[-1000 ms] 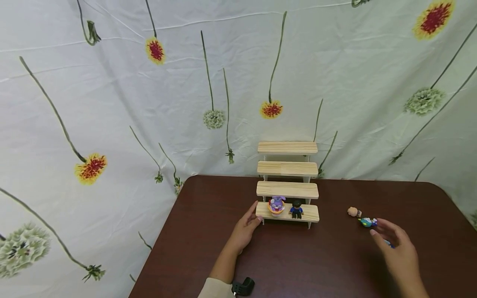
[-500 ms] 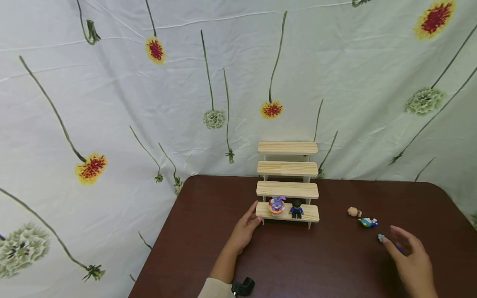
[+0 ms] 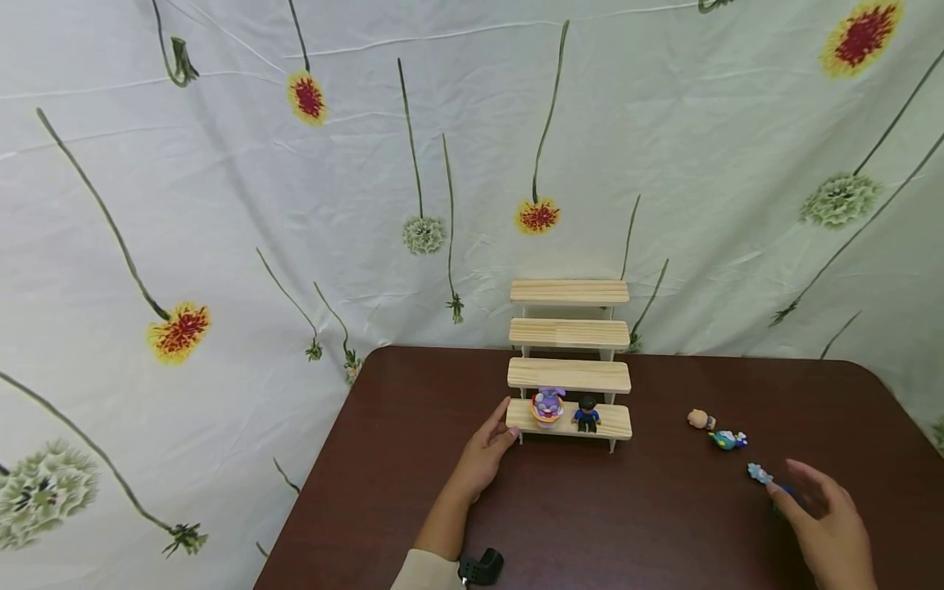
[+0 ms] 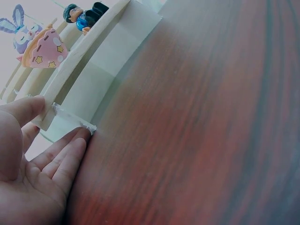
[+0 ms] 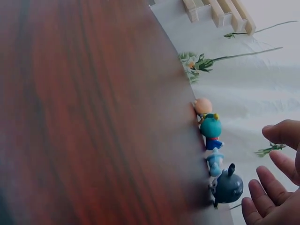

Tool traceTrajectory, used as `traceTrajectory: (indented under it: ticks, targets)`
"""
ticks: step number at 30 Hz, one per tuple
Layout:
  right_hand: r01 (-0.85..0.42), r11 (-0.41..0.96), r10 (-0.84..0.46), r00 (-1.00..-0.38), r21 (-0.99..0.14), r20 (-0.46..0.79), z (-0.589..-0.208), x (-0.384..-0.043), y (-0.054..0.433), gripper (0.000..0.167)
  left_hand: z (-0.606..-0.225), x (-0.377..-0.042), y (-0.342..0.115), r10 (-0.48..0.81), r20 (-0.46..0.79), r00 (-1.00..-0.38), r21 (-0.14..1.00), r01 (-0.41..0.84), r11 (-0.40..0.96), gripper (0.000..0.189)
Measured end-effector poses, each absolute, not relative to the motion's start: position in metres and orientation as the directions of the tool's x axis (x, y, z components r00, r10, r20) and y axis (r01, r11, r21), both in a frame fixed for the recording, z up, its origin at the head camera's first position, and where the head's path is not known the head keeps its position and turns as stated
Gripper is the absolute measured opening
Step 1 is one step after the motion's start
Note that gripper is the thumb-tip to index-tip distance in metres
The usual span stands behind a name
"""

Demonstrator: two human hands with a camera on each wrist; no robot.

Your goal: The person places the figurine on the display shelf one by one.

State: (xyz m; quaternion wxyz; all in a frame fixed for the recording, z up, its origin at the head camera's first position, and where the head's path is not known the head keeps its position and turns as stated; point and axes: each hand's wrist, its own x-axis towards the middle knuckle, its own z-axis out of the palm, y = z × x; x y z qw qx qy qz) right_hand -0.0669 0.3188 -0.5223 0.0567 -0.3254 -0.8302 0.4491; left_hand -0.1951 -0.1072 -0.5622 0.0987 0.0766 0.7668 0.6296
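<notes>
My left hand [image 3: 479,459] grips the left end of the lowest board of a four-tier wooden display stand [image 3: 569,376]. In the left wrist view its thumb lies at the board's end, other fingers by the white leg. On that board stand a purple rabbit figurine [image 3: 547,405] in a pink cone-like shell and a black-haired toy figure [image 3: 587,416] in blue. My right hand [image 3: 829,520] hovers at the right with fingers spread and holds nothing. Nearest it is a dark round-headed figurine [image 5: 228,186], mostly hidden in the head view. A light-blue figurine [image 3: 759,473] lies beside it.
Farther back on the dark brown table [image 3: 413,492] lie a teal-headed figurine [image 3: 728,440] and a peach-headed one [image 3: 701,419], in a slanting row. A white flowered cloth [image 3: 354,180] hangs behind the table. A black strap [image 3: 481,567] is at my left wrist.
My right hand has drawn back from the teal figurine toward the lower right, uncovering the light-blue figurine. The left hand and the stand have stayed put.
</notes>
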Motion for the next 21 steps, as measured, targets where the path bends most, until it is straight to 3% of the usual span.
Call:
traceTrajectory:
  ticks: [14,21]
  targets:
    - [0.507,0.454,0.554,-0.804,-0.732,-0.214,-0.541,-0.059,0.336,0.077,-0.563,-0.195,-0.107,0.234,-0.058,-0.97,0.979,-0.009,0.202,0.065]
    - [0.526,0.436,0.49,-0.819,-0.73,-0.298,-0.542,-0.058,0.34,0.083,-0.565,-0.196,-0.107,0.237,-0.055,-0.97,0.979,-0.005,0.206,0.064]
